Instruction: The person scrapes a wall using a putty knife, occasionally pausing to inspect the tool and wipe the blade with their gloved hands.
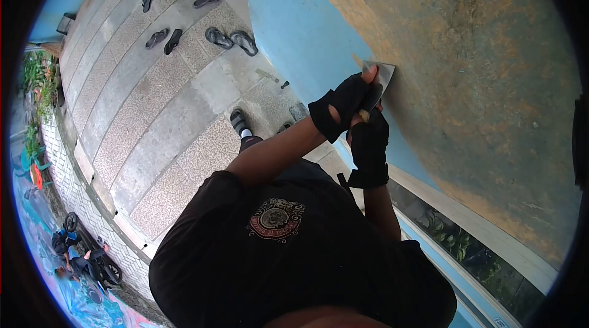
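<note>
Both of my hands, in black fingerless gloves, are closed round a scraper with a wide metal blade. My left hand is the upper one, its fingers wrapped near the blade and a fingertip pressed on the metal. Just below it, my right hand grips the handle end, most of which the gloves hide. The blade's edge meets the wall, whose surface is patchy brown and grey. Light blue paint covers the wall beside my hands, bordering the bare patch.
Several dark sandals lie on the tiled floor. A tool lies near the wall's foot. To the right, plants show beyond a ledge. Far left, a person sits by a motorcycle.
</note>
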A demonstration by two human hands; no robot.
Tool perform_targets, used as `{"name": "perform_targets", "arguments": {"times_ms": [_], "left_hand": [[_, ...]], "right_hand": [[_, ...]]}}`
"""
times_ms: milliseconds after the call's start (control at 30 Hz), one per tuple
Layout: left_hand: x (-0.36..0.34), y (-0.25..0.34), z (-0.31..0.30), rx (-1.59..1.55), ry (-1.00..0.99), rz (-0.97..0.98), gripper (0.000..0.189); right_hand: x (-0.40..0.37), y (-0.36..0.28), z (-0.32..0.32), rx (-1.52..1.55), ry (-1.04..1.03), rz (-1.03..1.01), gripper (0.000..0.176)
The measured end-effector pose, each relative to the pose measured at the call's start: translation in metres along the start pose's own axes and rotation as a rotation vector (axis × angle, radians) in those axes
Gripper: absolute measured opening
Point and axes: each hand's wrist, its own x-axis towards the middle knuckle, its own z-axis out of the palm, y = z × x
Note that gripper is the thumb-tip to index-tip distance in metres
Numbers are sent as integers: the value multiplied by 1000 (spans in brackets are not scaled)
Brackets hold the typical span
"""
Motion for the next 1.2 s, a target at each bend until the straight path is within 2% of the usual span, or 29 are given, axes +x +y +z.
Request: {"name": "perform_targets", "arguments": {"times_ms": [133, 200, 233, 300, 367, 467, 567, 633, 733, 767, 833, 1000, 1067, 1200], "left_hand": [[4, -5, 1, 17, -52, -4, 52], [3, 4, -3, 11, -43, -15, 52], [2, 6, -3, -2, -33, -21, 52], [0, -5, 1, -2, -29, -31, 52], [3, -1, 3, 20, -36, -29, 51], [7, 2, -4, -60, -40, -22, 54], [4, 3, -6, 65, -49, 7, 57], [2, -2, -1, 145, -53, 13, 59], [-7, -3, 12, 217, -38, 23, 60], [-10, -2, 15, 210, -23, 20, 60], [-13, -4, 17, 211, -16, 33, 61], [-6, -3, 10, 161, -26, 19, 57], [-2, 1, 3, 10, -25, -47, 50], [2, 1, -3, 40, -42, -33, 45]], "right_hand": [[-4, -13, -3, 67, 55, 74, 15], [4, -11, 1, -231, 93, -293, 12], [2, -7, -2, -236, 91, -288, 12], [-6, 1, -5, 78, 2, 128, 11], [-6, -6, -6, 39, 53, 81, 11], [-1, -5, -8, 153, -8, 191, 15], [0, -7, -8, 312, -47, 217, 18], [-11, -3, -20, 530, -221, 280, 26], [-26, -14, -22, 683, -176, 292, 31], [-27, -21, -23, 683, -176, 289, 31], [-29, -36, -26, 868, -191, 396, 16], [-25, -22, -20, 743, -173, 324, 20], [-19, -22, -15, 680, -174, 303, 19], [-18, -16, -7, 558, -110, 257, 16]]}}
